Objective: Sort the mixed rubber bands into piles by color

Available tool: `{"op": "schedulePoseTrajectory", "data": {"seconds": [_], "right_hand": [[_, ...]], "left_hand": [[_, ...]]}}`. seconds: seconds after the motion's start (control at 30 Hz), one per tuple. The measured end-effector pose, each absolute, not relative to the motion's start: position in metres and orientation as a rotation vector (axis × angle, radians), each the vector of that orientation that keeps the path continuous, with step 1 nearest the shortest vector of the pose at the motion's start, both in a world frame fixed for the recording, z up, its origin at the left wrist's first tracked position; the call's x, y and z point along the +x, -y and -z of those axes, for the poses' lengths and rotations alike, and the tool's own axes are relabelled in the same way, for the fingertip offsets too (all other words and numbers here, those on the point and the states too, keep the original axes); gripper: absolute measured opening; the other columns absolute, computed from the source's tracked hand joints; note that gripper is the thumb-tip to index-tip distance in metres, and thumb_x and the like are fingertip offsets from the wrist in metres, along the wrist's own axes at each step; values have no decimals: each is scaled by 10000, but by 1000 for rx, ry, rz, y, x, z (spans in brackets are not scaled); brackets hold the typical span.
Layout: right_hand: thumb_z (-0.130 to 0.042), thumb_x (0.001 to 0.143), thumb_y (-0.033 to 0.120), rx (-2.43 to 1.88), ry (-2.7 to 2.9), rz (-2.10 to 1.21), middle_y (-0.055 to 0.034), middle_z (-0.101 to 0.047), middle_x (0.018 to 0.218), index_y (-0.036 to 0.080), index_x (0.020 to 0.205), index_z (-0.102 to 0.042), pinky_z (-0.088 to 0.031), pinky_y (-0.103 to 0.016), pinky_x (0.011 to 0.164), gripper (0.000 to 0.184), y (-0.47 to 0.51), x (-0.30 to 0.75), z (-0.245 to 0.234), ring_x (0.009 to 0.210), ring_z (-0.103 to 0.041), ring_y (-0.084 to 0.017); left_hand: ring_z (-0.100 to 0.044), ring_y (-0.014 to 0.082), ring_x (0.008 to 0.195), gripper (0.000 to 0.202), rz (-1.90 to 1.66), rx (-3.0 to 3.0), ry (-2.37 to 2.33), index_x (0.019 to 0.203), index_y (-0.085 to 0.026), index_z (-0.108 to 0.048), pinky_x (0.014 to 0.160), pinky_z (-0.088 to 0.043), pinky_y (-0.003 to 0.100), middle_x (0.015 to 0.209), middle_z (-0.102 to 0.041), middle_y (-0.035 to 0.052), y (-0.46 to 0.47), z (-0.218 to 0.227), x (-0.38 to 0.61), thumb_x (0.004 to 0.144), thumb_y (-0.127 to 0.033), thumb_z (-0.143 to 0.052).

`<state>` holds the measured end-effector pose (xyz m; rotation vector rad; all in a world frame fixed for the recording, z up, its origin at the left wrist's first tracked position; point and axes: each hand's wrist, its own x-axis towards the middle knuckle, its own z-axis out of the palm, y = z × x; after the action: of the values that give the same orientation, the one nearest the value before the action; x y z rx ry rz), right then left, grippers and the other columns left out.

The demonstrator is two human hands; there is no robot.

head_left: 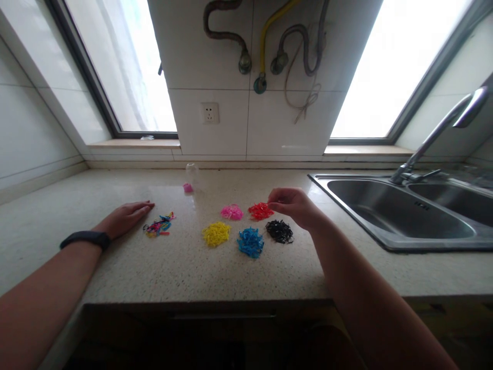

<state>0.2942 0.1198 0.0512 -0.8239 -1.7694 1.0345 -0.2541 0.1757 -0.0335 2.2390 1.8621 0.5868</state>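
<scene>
Small rubber bands lie in heaps sorted by colour on the speckled counter: pink (pixel 231 211), red (pixel 260 210), yellow (pixel 216 234), blue (pixel 250 242) and black (pixel 280 232). My right hand (pixel 293 205) hovers at the right edge of the red heap, thumb and fingers pinched together. Whatever the pinch holds is too small to make out. On the left, my left hand (pixel 131 213) rests flat on the counter with fingers stretched out, holding nothing. Just right of it is a mixed heap of multicoloured rubber bands (pixel 158 225).
Toward the back of the counter (pixel 154 277) are a clear container (pixel 191 173) and a small pink object (pixel 188 188). A steel double sink (pixel 389 241) with a tall faucet (pixel 435 133) takes up the right side. The counter's front edge runs below the heaps.
</scene>
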Motion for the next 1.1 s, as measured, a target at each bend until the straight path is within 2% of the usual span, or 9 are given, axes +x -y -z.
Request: {"op": "schedulePoseTrajectory", "data": {"seconds": [0.23, 0.43, 0.67, 0.87, 1.1], "right_hand": [[-729, 760, 475, -1248, 1732, -671, 5, -579, 621, 167, 827, -722, -357, -265, 519, 316, -148, 316, -33, 557, -454, -106], [-694, 789, 354, -1613, 1913, -352, -60, -726, 757, 180, 824, -774, -435, -277, 620, 194, -179, 335, 2, 689, -616, -172], [-676, 794, 361, -1738, 2008, -359, -50, -756, 798, 206, 882, -804, -435, -268, 636, 220, -186, 336, 11, 715, -647, -180], [-587, 838, 397, -1748, 1948, -429, -49, -713, 682, 159, 815, -789, -384, -260, 554, 313, -188, 339, 8, 601, -566, -147], [-545, 842, 425, -1695, 1882, -481, -43, -718, 750, 165, 882, -788, -369, -258, 541, 359, -193, 347, 12, 566, -528, -124]], "left_hand": [[-528, 299, 1321, 958, -579, 2251, -1869, 1317, -109, -643, 1161, -349, 396, 1437, -553, 127, -177, 34, -256, 816, -855, -310], [-524, 301, 1325, 929, -568, 2250, -1867, 1315, -110, -645, 1161, -348, 390, 1442, -548, 123, -179, 36, -258, 821, -831, -329], [-516, 299, 1333, 967, -555, 2229, -1881, 1341, -102, -625, 1167, -336, 377, 1458, -532, 126, -178, 35, -256, 807, -845, -315], [-499, 294, 1347, 995, -549, 2225, -1879, 1350, -80, -613, 1177, -313, 371, 1465, -522, 142, -177, 34, -254, 805, -853, -303], [-505, 301, 1340, 928, -545, 2246, -1867, 1340, -89, -624, 1164, -333, 390, 1454, -529, 151, -174, 32, -252, 829, -806, -332]]}}
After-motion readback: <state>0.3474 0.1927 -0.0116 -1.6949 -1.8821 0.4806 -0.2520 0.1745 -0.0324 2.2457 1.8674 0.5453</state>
